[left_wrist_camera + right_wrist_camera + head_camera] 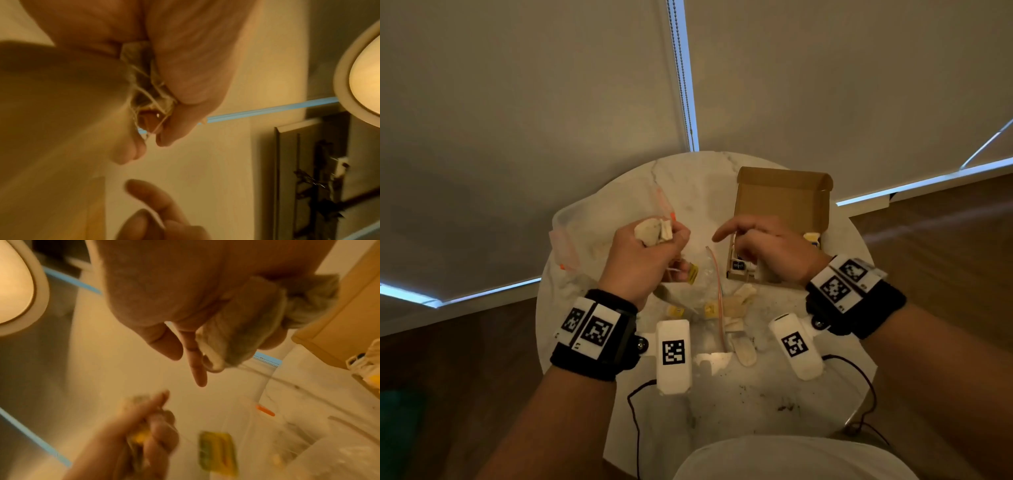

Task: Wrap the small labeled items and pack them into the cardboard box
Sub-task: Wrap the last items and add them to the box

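Gripping one tea bag each: left hand (pixel 643 260), right hand (pixel 770 253) over one cardboard box (pixel 784 202)

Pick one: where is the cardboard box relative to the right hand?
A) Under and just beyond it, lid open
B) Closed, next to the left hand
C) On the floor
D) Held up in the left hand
A: the cardboard box sits on the table with its lid raised, and the right hand hovers over its near end.
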The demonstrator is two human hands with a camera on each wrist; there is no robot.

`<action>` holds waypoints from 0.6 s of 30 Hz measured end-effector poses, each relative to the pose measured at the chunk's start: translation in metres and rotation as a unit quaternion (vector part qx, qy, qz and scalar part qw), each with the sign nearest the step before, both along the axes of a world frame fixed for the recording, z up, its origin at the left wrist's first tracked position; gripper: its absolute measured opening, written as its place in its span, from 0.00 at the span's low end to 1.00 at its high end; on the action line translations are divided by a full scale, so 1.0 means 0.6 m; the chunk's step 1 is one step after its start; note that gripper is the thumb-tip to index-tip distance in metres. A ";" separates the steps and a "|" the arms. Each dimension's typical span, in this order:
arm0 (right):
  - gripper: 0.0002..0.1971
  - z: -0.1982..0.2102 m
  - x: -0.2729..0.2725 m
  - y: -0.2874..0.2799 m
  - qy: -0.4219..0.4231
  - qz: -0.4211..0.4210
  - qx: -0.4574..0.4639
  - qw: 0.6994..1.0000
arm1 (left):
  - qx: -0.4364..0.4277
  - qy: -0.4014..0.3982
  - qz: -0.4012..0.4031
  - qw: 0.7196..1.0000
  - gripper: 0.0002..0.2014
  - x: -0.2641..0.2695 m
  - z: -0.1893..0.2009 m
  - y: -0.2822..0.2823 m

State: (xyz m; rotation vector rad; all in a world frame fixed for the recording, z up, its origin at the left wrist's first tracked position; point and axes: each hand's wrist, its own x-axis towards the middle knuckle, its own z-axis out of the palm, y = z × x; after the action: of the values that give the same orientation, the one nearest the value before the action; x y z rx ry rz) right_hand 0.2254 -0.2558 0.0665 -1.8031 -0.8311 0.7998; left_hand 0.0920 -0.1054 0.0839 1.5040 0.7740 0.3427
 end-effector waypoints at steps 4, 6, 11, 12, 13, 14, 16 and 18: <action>0.24 0.019 0.008 -0.007 0.062 -0.007 0.066 0.996 | 0.000 0.044 -0.011 0.999 0.07 -0.011 -0.033 -0.004; 0.27 0.021 0.010 -0.008 0.085 -0.001 0.071 0.994 | 0.005 0.039 -0.025 0.999 0.07 -0.011 -0.038 -0.010; 0.28 0.030 0.005 -0.004 0.060 0.032 0.084 0.994 | 0.003 0.004 -0.058 0.998 0.07 -0.004 -0.033 -0.019; 0.27 0.033 0.003 -0.003 0.059 0.031 0.092 0.993 | 0.008 0.000 -0.061 0.998 0.06 -0.002 -0.031 -0.019; 0.27 0.035 0.002 -0.002 0.058 0.028 0.100 0.993 | 0.011 -0.008 -0.061 0.998 0.05 0.000 -0.029 -0.020; 0.27 0.036 0.001 -0.001 0.058 0.026 0.107 0.992 | 0.010 -0.019 -0.057 0.998 0.04 0.001 -0.026 -0.022; 0.28 0.037 0.000 -0.001 0.058 0.026 0.116 0.991 | 0.011 -0.046 -0.055 0.997 0.01 0.005 -0.023 -0.025; 0.27 0.036 0.000 0.000 0.055 0.031 0.114 0.991 | 0.030 -0.067 -0.056 0.996 0.02 0.009 -0.021 -0.028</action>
State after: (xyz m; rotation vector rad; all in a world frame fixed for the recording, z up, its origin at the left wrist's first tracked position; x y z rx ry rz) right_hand 0.2254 -0.2561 0.0879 -1.5251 -0.8730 0.8017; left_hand 0.0974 -0.1222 0.0710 1.5575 0.5752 0.3799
